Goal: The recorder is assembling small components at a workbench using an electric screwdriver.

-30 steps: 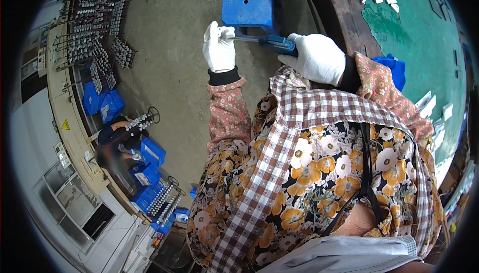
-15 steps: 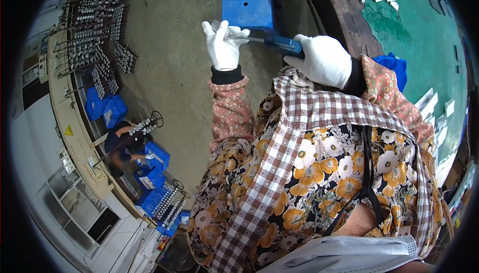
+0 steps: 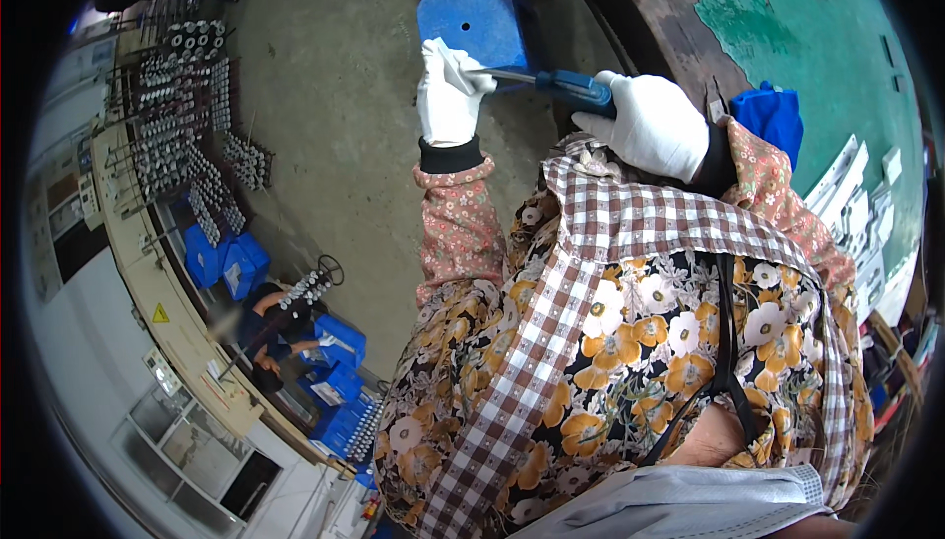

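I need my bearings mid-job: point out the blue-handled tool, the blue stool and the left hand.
Blue-handled tool (image 3: 574, 88): head view, on its handle.
Blue stool (image 3: 484, 22): head view, on its flat top.
Left hand (image 3: 450, 103): head view, on its middle.

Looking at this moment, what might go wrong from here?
The metal shaft of the blue-handled tool, gripped in the right hand, reaches the left hand; a slip might jab those gloved fingers.

Both hands appear unsupported above the floor, so anything pinched in the left hand, too small to make out clearly, could drop.
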Tool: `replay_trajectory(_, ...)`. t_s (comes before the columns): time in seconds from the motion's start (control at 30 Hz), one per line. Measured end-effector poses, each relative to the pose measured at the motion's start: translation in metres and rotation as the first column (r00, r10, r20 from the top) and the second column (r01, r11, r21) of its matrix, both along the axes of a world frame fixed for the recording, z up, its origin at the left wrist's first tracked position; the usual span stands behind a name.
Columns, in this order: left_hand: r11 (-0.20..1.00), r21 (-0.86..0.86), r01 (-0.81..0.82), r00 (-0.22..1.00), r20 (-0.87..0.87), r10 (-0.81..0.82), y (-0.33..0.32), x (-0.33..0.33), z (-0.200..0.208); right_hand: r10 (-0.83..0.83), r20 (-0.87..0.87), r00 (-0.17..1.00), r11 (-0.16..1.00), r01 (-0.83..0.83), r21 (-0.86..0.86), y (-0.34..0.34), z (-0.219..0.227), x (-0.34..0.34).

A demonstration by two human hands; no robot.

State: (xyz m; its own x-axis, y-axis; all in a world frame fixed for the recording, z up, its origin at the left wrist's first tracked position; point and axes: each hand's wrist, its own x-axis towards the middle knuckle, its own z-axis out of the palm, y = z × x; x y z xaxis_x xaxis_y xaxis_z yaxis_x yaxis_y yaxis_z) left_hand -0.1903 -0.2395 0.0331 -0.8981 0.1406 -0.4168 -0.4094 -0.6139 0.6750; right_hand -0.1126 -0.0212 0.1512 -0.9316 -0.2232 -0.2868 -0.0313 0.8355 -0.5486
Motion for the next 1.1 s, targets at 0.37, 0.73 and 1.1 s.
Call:
replay_trajectory(0.37,0.862,0.216,0.459,0.886,-0.039,-0.462,0.004,-0.027,-0.007,-0.156,-0.004,0.988,0.988,0.156,-0.019,0.013,0.01,0.02)
replay_trajectory(0.73,0.69,-0.67,0.275,0.62,-0.425,-0.66,0.059,-0.037,0.004,-0.425,0.109,0.899,0.893,0.436,-0.114,0.04,0.039,0.067)
replay_trajectory(1.1,0.567,-0.817,0.107,0.337,-0.507,-0.794,0.102,-0.04,0.012,-0.6,0.013,0.8,0.8,0.6,0.002,0.032,0.044,0.097)
